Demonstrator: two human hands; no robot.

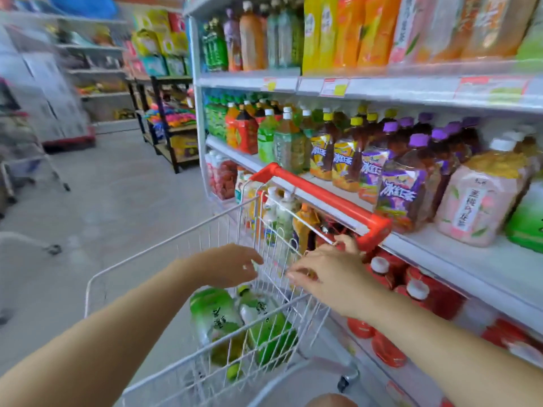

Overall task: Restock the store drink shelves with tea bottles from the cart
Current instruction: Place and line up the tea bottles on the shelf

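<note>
Reaching loose, empty left hand (232, 265) toward tea bottles (217, 315) at six o'clock. Steadying cart (323, 198) with unclenched right hand (329, 274) at three o'clock, probably against rolling.

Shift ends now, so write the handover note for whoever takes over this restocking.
Left hand: holds nothing, over the cart basket.
Right hand: holds nothing, rests on the cart's wire flap.
Green tea bottles: at least two lie in the cart.
Shelf: to the right, holding many drinks.
Done: cart stands at the shelf.
Left: lift the bottles out and shelve them.
</note>
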